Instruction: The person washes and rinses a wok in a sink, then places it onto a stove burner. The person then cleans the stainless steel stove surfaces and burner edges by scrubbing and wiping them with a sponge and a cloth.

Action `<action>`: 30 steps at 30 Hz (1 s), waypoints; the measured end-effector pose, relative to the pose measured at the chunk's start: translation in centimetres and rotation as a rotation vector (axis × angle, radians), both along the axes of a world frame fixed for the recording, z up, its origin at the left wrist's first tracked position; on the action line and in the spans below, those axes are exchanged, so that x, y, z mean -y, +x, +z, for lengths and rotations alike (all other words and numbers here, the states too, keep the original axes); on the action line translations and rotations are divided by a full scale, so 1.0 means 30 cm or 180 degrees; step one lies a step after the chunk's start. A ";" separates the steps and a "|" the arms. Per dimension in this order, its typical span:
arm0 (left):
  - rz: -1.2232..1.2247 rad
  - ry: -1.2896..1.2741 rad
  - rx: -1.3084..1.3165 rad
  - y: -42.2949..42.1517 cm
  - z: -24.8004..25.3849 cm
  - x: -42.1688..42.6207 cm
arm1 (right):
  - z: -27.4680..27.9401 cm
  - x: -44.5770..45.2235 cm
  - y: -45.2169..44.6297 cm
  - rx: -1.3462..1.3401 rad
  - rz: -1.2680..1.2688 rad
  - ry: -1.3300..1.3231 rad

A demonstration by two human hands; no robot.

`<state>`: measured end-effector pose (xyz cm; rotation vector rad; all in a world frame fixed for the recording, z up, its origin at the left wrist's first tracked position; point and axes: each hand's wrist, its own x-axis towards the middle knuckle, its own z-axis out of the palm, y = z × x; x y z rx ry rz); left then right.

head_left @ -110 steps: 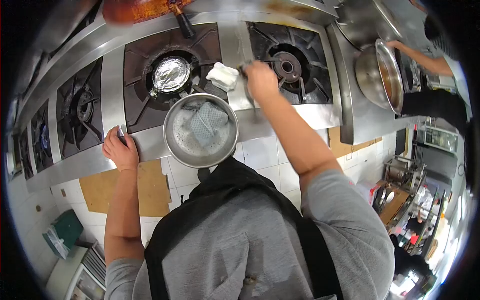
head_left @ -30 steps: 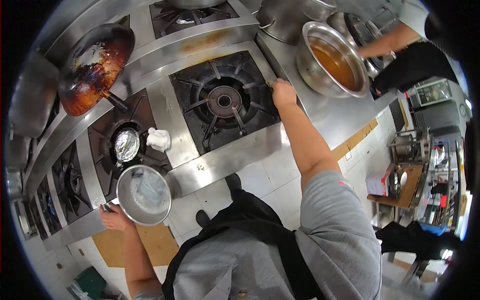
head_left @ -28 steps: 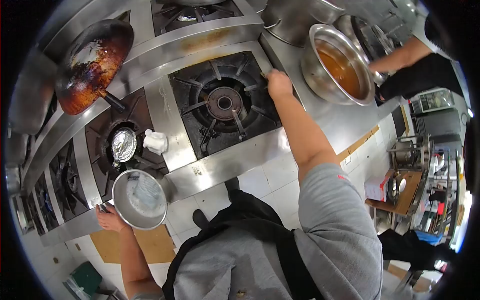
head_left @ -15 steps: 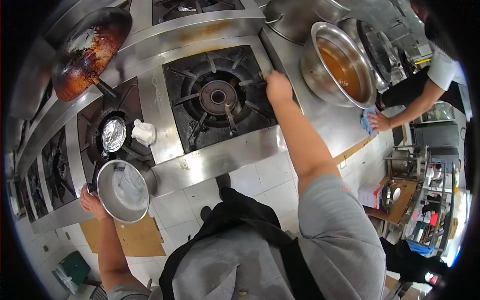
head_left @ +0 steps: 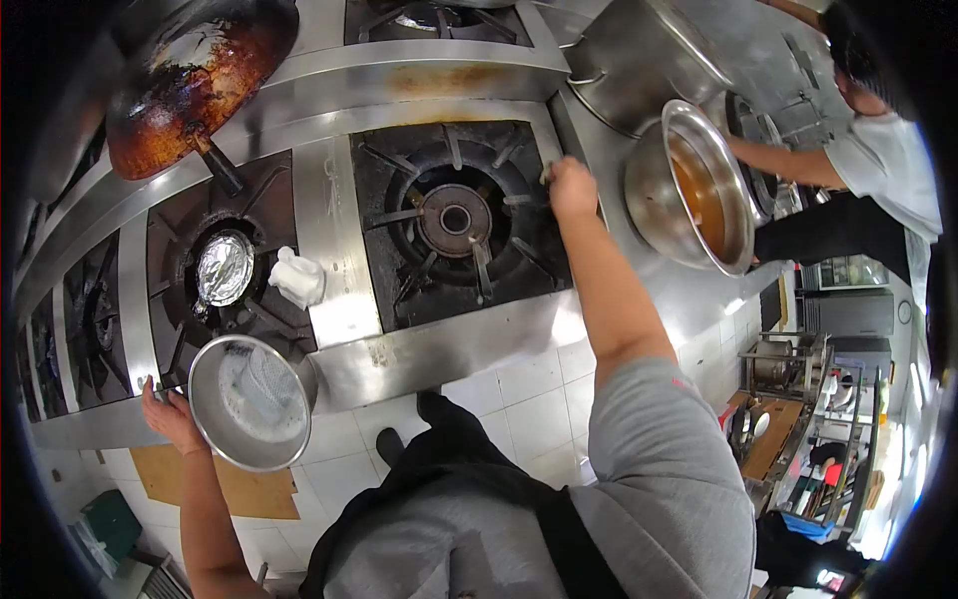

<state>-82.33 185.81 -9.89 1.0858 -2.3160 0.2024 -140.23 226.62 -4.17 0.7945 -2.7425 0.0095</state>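
My right hand point(head_left: 573, 188) is closed at the right edge of the black burner plate point(head_left: 419, 150), around something small that I cannot make out. At the lower left, my left hand point(head_left: 172, 417) is beside a steel bowl point(head_left: 212, 439) at the stove's front edge; what its fingers hold is too small to tell. Inside the bowl lies a wet, grey-blue cloth point(head_left: 267, 387) in soapy water. A crumpled white cloth point(head_left: 297, 278) rests between the two burners, right of a foil-covered burner point(head_left: 227, 268).
A blackened wok point(head_left: 205, 85) with a dark handle stands at the upper left. On the right counter are a tall pot point(head_left: 639, 65) and a large steel basin point(head_left: 654, 190) with orange-brown liquid. A co-worker point(head_left: 878, 160) stands beyond the basin. Shelving is at the lower right.
Since the earliest frame, my right hand has gone from the strip between the burners to the right burner's far edge. The co-worker's hand has left the blue cloth at the counter edge. The view has shifted.
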 end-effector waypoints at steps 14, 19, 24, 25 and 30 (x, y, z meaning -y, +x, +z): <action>0.0032 -0.0002 0.0160 0.023 -0.021 0.033 | -0.018 -0.024 0.010 0.0337 -0.0064 -0.0683; 0.0106 0.0033 0.0062 -0.005 0.006 -0.005 | -0.098 -0.412 0.437 0.0204 0.0182 -0.0447; 0.0194 0.0078 -0.0054 -0.023 0.027 -0.027 | -0.066 -0.379 0.446 0.0245 0.0075 -0.0355; 0.0214 0.0071 -0.0046 -0.019 0.029 -0.024 | -0.047 -0.319 0.391 0.0398 -0.0073 -0.0253; 0.0168 0.0112 0.0048 -0.005 0.016 -0.013 | -0.028 0.003 -0.006 0.0239 -0.0068 -0.0096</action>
